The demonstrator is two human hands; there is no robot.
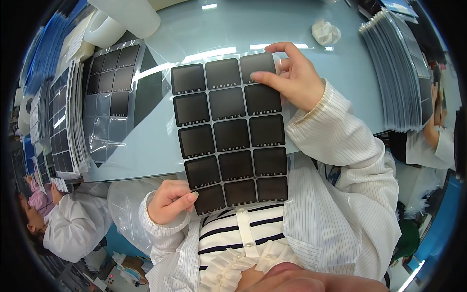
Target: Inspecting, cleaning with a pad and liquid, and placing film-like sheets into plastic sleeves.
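Between my hands is a clear plastic tray (211,123) with rows of dark rectangular panels, three across, each with small marks along its lower edge. The tray is tilted over the table's near edge, and its lower end is close to my chest. My left hand (169,201) pinches the lower left corner, thumb on top. At the upper right corner my right hand (296,75) grips the edge, its thumb over a panel and its fingers behind. Every pocket that shows in this tray has a dark panel in it.
On the table's left lies a partly filled tray (109,121), beside a stack of trays (65,117). White rolls (129,17) stand at the back left. A crumpled white wad (326,32) lies at the back, and a tall tray stack (391,73) stands right. People sit on both sides.
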